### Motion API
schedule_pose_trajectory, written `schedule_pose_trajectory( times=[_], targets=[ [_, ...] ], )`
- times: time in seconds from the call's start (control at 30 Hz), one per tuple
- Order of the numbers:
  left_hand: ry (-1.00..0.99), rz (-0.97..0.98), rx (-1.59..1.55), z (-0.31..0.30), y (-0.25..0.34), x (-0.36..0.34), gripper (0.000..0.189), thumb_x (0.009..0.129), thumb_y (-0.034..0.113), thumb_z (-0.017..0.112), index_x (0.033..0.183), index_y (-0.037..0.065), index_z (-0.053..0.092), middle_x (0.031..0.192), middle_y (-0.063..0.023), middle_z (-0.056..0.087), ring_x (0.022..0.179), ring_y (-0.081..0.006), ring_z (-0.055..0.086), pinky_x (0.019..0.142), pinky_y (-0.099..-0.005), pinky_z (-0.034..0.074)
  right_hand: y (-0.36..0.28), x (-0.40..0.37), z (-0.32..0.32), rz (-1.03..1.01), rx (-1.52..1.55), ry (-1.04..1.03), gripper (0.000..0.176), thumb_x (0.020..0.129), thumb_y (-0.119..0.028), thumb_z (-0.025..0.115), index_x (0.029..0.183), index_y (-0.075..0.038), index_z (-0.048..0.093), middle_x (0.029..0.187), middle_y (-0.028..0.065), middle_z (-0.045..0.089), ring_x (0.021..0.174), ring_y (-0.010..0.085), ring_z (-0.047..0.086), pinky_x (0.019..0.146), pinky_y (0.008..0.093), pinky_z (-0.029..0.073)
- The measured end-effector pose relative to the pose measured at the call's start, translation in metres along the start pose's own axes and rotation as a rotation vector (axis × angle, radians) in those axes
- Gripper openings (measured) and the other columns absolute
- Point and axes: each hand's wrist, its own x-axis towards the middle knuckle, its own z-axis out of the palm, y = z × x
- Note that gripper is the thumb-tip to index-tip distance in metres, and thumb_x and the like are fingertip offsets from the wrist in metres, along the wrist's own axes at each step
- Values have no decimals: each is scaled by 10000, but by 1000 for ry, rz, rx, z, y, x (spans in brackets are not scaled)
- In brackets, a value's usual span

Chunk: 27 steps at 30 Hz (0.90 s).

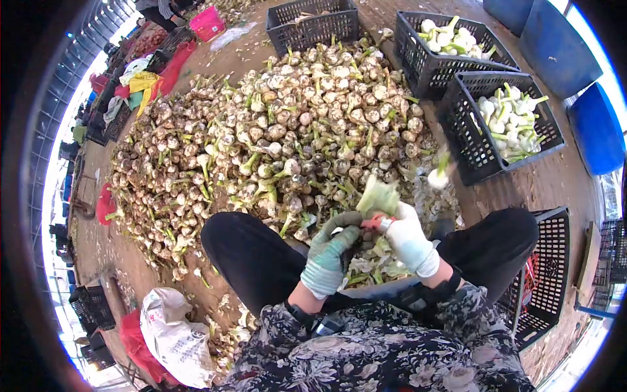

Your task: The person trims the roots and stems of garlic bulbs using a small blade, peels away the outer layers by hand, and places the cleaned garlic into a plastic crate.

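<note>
My left hand, in a white-and-green work glove, is closed with its fingers curled; what lies inside it is hidden. Beside it my right hand, gloved too, grips a small tool with an orange-red handle, whose working end I cannot make out. A pale green leafy piece sticks up just beyond the right fingers. Blurred, a trimmed white garlic bulb appears beyond my right hand, apart from it. Loose peelings lie between my knees, below the hands.
A large heap of untrimmed garlic spreads ahead. Black crates of trimmed bulbs stand at the right, near blue barrels. Another black crate is beside my right knee. A white sack lies left. Another person is far back.
</note>
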Motion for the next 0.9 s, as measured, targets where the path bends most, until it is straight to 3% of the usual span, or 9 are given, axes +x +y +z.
schedule_pose_trajectory(
  times=[0.17,0.2,0.3,0.4,0.43,0.5,0.7,0.8,0.9],
  targets=[
    [274,-21,156,-34,6,18,266,833,45,530,1093,-12,527,913,-89,586,798,-183,596,722,-313,518,-15,21,-54,119,-175,-199,306,762,44,490,1054,9,575,857,86,624,743,158,608,640,282,488],
    [259,19,155,-36,13,23,262,833,45,530,1088,-13,529,918,-86,583,786,-180,594,712,-312,521,-31,27,-67,-113,-729,-257,313,734,-6,527,1040,-11,595,785,110,644,702,167,620,619,289,489],
    [215,91,138,-33,34,43,246,834,47,528,1073,-8,540,924,-74,578,761,-171,591,683,-306,525,-31,46,-77,39,-577,-309,314,701,-165,600,982,-27,624,729,154,647,662,248,626,623,346,489],
    [172,51,97,-34,31,68,224,844,52,525,1061,-2,541,900,-60,576,758,-166,592,667,-297,523,18,36,-68,64,-1715,-762,303,691,-298,606,859,-53,662,822,136,653,800,294,630,694,381,500],
    [146,39,74,-32,28,74,221,845,51,525,1059,-3,541,903,-59,576,755,-165,591,663,-293,522,30,27,-67,84,-1724,-648,298,681,-301,617,859,-69,674,910,131,647,875,299,618,740,380,497],
    [180,-8,70,-36,18,79,216,843,54,530,1051,-3,545,898,-58,577,755,-164,592,659,-287,520,66,52,-87,557,-1714,-927,302,666,-275,643,888,-72,674,944,121,646,897,292,616,751,376,497],
    [320,-124,150,-32,15,96,204,846,69,537,1037,-2,559,879,-58,584,762,-134,584,670,-265,508,110,100,-121,388,-1830,-309,213,690,-82,576,900,-58,602,893,135,616,843,286,615,721,379,500],
    [267,-115,203,-22,15,101,204,861,75,521,1040,-19,555,876,-45,588,752,-107,566,692,-240,480,142,117,-103,108,-1557,-422,274,695,-35,547,968,-57,569,989,168,557,900,337,565,761,408,475],
    [289,-130,207,-28,13,103,201,860,73,526,1033,-25,557,862,-39,587,736,-99,552,677,-230,464,188,117,-98,116,-1610,-450,263,713,-16,510,968,-62,555,1042,186,516,922,368,541,773,419,465]
  ],
)
